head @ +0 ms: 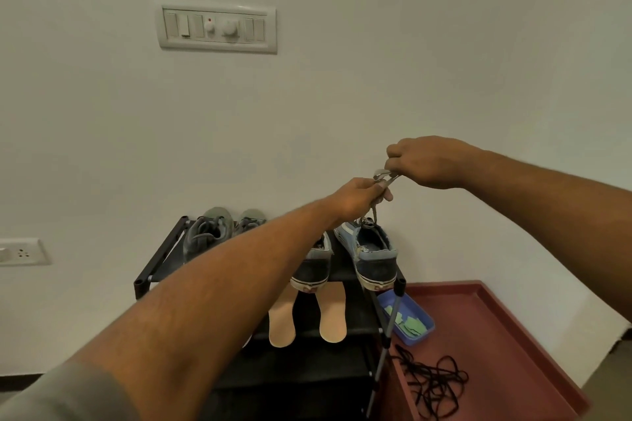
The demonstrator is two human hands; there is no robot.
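White wall [376, 61] fills the back, with a switch panel [217, 27] up high and a socket [20, 251] low at the left. Against it stands a black rack [160, 249]. Grey shoes [208, 232] sit at its top back-left corner, and a blue shoe [371, 249] at the top right edge, heel toward the camera, with its mate [313, 267] just beside it. Two insoles [282, 318] lie on the shelf below. Right of the rack, a red tray [496, 318] carries a blue tub [410, 321] and a tangle of black laces [434, 383].

A lace [374, 212] rises nearly straight up from the blue shoe into the left hand [359, 196], which pinches it taut above the shoe. The right hand [427, 161], fingers curled round a small metal tool [384, 176], sits just right of and slightly above the left, with the tool's tip touching the lace end at the left fingertips. What kind of tool it is cannot be told. Any next move likely works along the lace's upright line, and the left hand is the nearer one to the shoe.
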